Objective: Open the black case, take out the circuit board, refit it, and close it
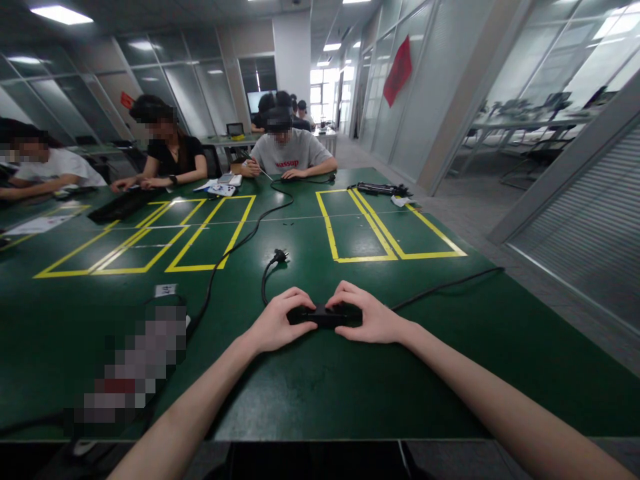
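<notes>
Just above the green table, or resting on it, a black power adapter [327, 316] lies crosswise between my hands. My left hand [280, 320] grips its left end, thumb along the near side and fingers over the far side. The other end is held the same way by my right hand [373, 317]. A short black cord curves up from near my left hand to a power plug [281, 256] on the table. To the right, a thin black cable [445, 287] runs out from behind my right hand. My palms hide both ends of the adapter.
A blurred-out object [135, 367] lies at the left with a small label [166, 290] beyond it. A long black cord [255, 230] crosses the table [310, 393]. Yellow tape [365, 259] marks rectangles. Black cables [383, 189] lie at the far right. Several people sit around the table.
</notes>
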Demonstrator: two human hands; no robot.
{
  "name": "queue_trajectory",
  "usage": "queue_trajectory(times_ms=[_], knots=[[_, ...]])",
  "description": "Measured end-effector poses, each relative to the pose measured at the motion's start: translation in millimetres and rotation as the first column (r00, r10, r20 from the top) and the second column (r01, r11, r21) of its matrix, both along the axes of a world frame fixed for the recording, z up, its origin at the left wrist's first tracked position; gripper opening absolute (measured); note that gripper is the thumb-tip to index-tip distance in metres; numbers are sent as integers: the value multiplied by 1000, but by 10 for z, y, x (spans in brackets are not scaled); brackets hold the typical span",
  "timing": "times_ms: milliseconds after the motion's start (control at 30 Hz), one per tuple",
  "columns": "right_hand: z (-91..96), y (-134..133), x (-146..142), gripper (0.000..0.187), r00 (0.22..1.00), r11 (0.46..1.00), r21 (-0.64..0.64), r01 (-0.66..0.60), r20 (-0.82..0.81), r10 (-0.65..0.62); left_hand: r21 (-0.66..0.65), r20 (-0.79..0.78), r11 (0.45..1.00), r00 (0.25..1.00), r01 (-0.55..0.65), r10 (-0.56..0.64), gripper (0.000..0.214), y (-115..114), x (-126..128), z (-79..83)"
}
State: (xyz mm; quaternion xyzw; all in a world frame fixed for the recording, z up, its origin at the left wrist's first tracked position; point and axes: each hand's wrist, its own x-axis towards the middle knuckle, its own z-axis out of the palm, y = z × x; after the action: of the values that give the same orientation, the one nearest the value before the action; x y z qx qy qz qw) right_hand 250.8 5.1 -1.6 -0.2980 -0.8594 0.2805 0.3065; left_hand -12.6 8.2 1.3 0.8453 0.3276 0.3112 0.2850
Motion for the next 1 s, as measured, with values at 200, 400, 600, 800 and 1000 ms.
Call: queue_trajectory(times_ms=[200,400,600,800,1000], knots=[[-49,-9,-57,28,977,969,240,61,183,-106,47,-40,999,999,-17,19,13,-12,22,25],[-43,-14,-58,22,942,911,411,14,300,-150,296,-183,955,982,3,54,32,-38,82,-51],[-56,-9,-74,24,956,891,453,14,255,-145,359,-236,933,970,33,57,24,-52,119,-61],[-50,-17,-36,29,957,783,620,-53,254,-137,179,-231,983,969,-42,84,41,-79,142,3],[-102,-13,-31,35,955,854,514,83,204,-216,92,-256,991,959,-99,119,39,-75,162,-7]])
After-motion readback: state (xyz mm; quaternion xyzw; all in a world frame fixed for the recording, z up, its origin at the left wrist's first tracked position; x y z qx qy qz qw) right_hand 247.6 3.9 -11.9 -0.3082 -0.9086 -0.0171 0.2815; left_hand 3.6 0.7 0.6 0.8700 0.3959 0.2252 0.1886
